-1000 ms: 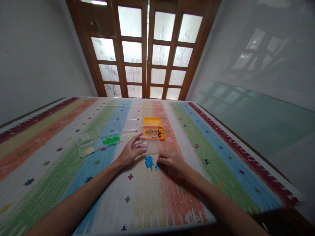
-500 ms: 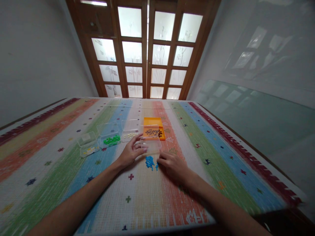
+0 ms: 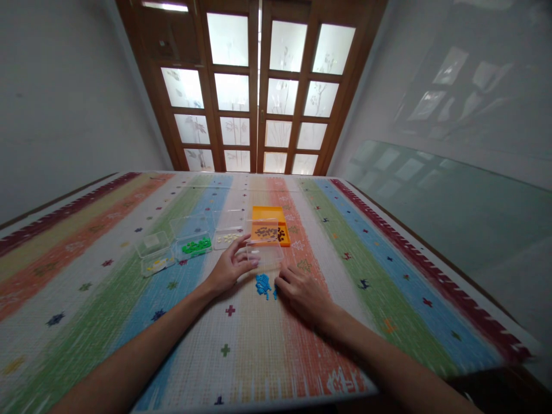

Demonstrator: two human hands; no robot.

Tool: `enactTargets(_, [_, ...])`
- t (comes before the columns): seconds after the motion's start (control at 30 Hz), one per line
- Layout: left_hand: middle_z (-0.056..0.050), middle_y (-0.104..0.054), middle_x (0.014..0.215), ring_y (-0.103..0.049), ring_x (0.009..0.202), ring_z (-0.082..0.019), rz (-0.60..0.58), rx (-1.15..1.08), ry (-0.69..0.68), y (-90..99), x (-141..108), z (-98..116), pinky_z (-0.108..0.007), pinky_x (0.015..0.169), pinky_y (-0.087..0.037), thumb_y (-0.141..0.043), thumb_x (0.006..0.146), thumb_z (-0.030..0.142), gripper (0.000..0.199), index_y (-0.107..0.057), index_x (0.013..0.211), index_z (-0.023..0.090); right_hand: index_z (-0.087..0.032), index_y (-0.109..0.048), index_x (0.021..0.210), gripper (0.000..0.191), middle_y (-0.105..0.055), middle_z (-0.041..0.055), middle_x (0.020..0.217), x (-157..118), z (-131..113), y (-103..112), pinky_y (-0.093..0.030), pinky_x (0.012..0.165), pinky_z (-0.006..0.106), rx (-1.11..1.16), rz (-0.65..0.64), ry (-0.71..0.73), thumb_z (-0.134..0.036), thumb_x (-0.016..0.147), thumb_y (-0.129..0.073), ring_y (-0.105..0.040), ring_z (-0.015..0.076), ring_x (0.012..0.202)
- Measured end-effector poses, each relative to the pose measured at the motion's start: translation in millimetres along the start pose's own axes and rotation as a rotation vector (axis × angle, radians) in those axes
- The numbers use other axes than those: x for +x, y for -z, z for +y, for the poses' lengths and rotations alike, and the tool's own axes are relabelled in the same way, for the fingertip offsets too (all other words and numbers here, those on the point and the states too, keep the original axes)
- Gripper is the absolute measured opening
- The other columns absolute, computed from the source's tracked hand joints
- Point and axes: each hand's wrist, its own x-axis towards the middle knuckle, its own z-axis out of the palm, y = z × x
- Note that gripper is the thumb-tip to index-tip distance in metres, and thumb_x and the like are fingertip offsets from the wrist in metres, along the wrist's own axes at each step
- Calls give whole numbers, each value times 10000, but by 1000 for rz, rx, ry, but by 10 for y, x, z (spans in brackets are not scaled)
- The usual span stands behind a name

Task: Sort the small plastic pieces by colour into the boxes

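A small pile of blue pieces (image 3: 262, 284) lies on the striped cloth between my hands. My right hand (image 3: 297, 290) is closed at the pile's right side, its fingertips at a stray blue piece (image 3: 275, 293); whether it grips that piece is hidden. Fingers of my left hand (image 3: 233, 267) are curved around the left edge of a clear plastic box (image 3: 265, 253), thumb at its near corner. Behind this box, its clear lid overlaps an orange box (image 3: 268, 214) with dark brown pieces (image 3: 281, 234).
Left of my left hand stand open clear boxes: one with green pieces (image 3: 196, 246), one with cream pieces (image 3: 227, 238), one with yellow and pale pieces (image 3: 156, 265). The striped cloth (image 3: 366, 253) covers the table. Wooden glazed doors (image 3: 259, 86) rise behind it.
My right hand has shifted very slightly at the stray blue piece, covering more of it. My left hand stays at the clear box.
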Motion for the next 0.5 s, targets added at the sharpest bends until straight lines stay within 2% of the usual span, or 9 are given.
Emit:
enactTargets(0.2, [-119, -525, 1352, -668, 1019, -206, -18, -4, -2, 9, 2, -22, -404, 919, -553, -814, 729, 260, 734, -488, 1387, 271, -162, -611, 820, 145, -618, 74, 852, -10, 66, -40, -431, 670, 277, 129, 56, -43, -90, 927, -546, -545, 175, 758])
enactTargets(0.37, [-123, -539, 1329, -670, 1008, -203, -26, 0, 7, 14, -4, -28, -405, 914, -556, -814, 734, 262, 742, -480, 1397, 269, -189, -627, 899, 127, -628, 55, 880, -7, 221, 2, -441, 671, 266, 417, 221, -121, -91, 905, -547, -581, 165, 772])
enactTargets(0.5, [-133, -514, 1354, -667, 1015, -205, -61, 7, 17, 13, -16, -20, -374, 887, -558, -813, 737, 257, 763, -459, 1413, 269, -202, -646, 944, 155, -652, 56, 886, 101, 318, 82, -469, 693, 272, 531, 365, -191, -95, 903, -540, -621, 172, 799])
